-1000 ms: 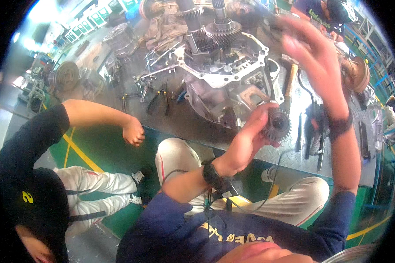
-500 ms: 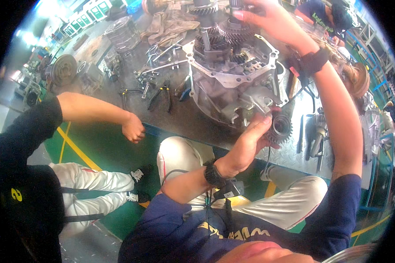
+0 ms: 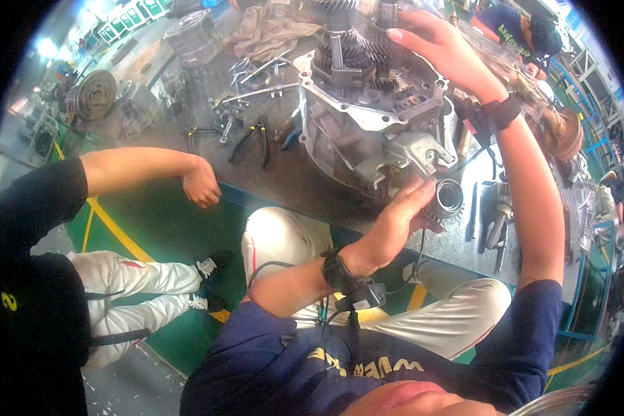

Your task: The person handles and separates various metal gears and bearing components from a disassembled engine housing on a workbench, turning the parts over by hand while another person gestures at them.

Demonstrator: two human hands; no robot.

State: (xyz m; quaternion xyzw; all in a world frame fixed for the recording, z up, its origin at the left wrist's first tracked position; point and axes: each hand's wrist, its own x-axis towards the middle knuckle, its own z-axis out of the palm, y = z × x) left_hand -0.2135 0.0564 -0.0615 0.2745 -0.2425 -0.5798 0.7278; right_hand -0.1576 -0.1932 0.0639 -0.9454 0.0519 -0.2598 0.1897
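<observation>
Far left on the desk (image 3: 284, 177): a round metal disc part (image 3: 96, 93) sits at the far-left edge, with loose clutter around it, too blurred to identify.

Left, near side: a co-worker in a black sleeve stands beside you, their fist (image 3: 202, 184) closed and hanging just in front of the desk's near edge, holding nothing visible. White trousers and dark shoes show on the green floor (image 3: 152, 229), which carries a yellow line.

Centre-left of the desk: pliers (image 3: 256, 139) with dark handles lie flat, near several wrenches (image 3: 253, 93) and a crumpled rag (image 3: 270, 31) farther back.

Centre: the gearbox housing (image 3: 367, 132), grey cast metal, stands on the desk with its open face up. Gear shafts (image 3: 343, 41) rise upright out of it.

Your left hand (image 3: 395, 222) is raised at the near-right side of the housing. Its fingers are curled around a small ring-shaped gear (image 3: 449, 197), thumb toward the housing; the gear is held in the air just beside the housing's lower right bracket, apparently not touching it. A black strap with a small device sits on that wrist.

Your right hand (image 3: 440, 52) reaches over the top of the housing. Its fingers are spread and rest on the toothed gears at the far-right shaft; whether they actually pinch anything cannot be told.

Right of the housing: dark hand tools (image 3: 489, 222) lie on the ribbed desk plate. Far right: a round brownish part (image 3: 561, 135), and another person in dark blue at the far edge.
</observation>
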